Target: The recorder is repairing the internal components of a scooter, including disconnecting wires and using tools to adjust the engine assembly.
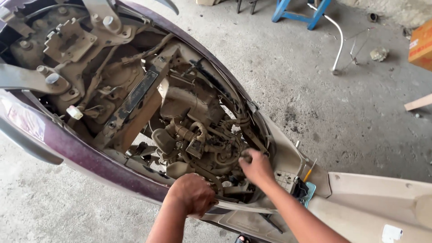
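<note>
Scene: A person leans over a stripped scooter (pixel 135 112) on a concrete floor (pixel 315 99), its seat and covers off, frame and engine bay caked in tan dust.
Left hand: The left hand (pixel 191 194) rests on the near edge of the maroon side panel (pixel 76 153), fingers curled down over the rim into the bay; what the grip encloses, if anything, cannot be told.
Right hand: The right hand (pixel 256 165) is pushed in among the hoses (pixel 216 157) at the bay's right edge, its grip narrow and closed on a small dusty part that is too hidden to name.
Work point: The tangle of hoses and wiring beside the carburettor (pixel 189 139), low in the bay, just ahead of the beige floorboard (pixel 373 202).
Nearby: A yellow-handled screwdriver (pixel 308 170) stands in a slot at the floorboard's front edge, close behind the right forearm; a blue stand (pixel 299 11) and a bent chrome tube (pixel 337 40) lie well apart on the floor.
Risk, hoses: Brittle, dirt-crusted lines could likely crack or pull off if tugged blind.
Risk, dust: Loose grit may well drop into any opened port.
Risk, tool: A backward sweep of the right arm could knock the screwdriver loose.
Risk, hands: Sharp bracket edges sit close to both wrists; a slip could scrape them.
</note>
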